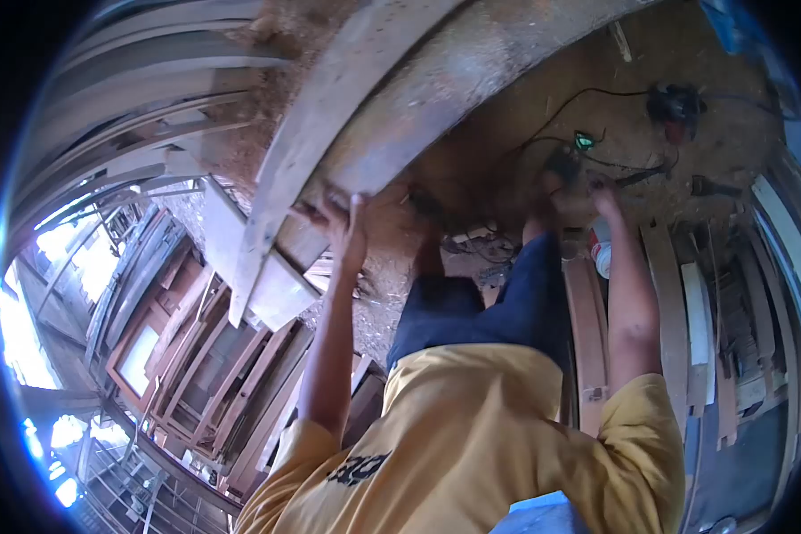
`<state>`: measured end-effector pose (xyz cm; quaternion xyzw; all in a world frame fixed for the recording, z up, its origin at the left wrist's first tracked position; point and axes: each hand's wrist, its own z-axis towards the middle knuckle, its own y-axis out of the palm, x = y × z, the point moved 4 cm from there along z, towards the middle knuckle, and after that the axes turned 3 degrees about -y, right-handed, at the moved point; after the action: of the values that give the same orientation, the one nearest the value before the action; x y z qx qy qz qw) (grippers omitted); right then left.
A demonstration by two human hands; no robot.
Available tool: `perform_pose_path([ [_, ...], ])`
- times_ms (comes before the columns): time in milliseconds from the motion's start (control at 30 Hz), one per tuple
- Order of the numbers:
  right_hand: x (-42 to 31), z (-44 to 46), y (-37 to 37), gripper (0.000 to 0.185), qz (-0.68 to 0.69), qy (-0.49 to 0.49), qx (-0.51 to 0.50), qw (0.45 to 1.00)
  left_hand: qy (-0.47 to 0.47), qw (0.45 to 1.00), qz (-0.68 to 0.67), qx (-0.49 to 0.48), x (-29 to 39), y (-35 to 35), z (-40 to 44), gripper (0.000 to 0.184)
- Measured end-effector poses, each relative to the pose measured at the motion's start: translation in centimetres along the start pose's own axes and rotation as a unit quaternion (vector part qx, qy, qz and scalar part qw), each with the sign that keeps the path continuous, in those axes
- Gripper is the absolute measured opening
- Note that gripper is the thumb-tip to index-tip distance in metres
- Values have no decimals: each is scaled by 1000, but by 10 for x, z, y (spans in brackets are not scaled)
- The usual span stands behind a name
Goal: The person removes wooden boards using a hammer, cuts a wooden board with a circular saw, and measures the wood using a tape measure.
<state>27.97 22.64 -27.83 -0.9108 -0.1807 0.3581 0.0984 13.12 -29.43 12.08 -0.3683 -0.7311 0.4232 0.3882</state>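
Observation:
My left hand (pixel 340 224) reaches up to the end of a long wooden board (pixel 472 84), its fingers apart and touching the wood near the edge. A second, paler plank (pixel 325 111) lies along the board's left side. My right hand (pixel 602 191) hangs over the floor on the right, small and blurred, so its fingers cannot be made out well. Near it are a dark tool (pixel 562 165) with a cable and a small bright green object (pixel 584 140).
A dark power tool (pixel 676 107) with cables lies on the floor at the upper right, near a dark brush-like object (pixel 715 188). Stacked boards (pixel 587 329) stand at the right. More timber (pixel 231 365) and a wooden frame (pixel 138 356) are at the left.

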Motion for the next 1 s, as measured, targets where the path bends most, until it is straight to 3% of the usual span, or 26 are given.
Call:
perform_pose_path([
  [33, -4, 18, -12, 32, -6, 5, -6, 1000, -16, 999, -12, 31, 4, 8, 3, 85],
  [100, -6, 46, -43, 34, -215, 53, 26, 975, 9, 999, 19, 50, -12, 9, 3, 86],
  [200, 0, 113, -96, 39, -402, -51, 69, 912, -63, 997, -46, -8, -27, 13, 2, 81],
  [333, 59, 227, -162, 45, -516, -54, 28, 855, -98, 995, 7, -1, -23, 6, -21, 84],
  [500, 90, 298, -219, 52, -670, 30, -13, 742, -50, 998, 40, -3, 13, 0, -5, 91],
  [700, 97, 279, -281, 61, -743, 87, -30, 663, -53, 997, 51, -19, 24, -8, -2, 98],
  [833, 64, 210, -323, 68, -771, 115, -49, 624, -56, 998, 36, -13, 12, -2, -5, 97],
  [867, 47, 183, -330, 69, -756, 112, -56, 643, -44, 999, 29, 5, 7, -1, -6, 97],
  [900, 13, 145, -329, 71, -708, 90, -64, 697, -42, 999, 16, 5, 5, 0, -6, 97],
  [933, -49, 100, -321, 77, -538, 11, -99, 837, -44, 997, 58, 3, 4, 0, -4, 97],
  [1000, -111, 24, -300, 79, -433, -28, -93, 896, -52, 996, 71, 14, 6, 3, -1, 96],
])
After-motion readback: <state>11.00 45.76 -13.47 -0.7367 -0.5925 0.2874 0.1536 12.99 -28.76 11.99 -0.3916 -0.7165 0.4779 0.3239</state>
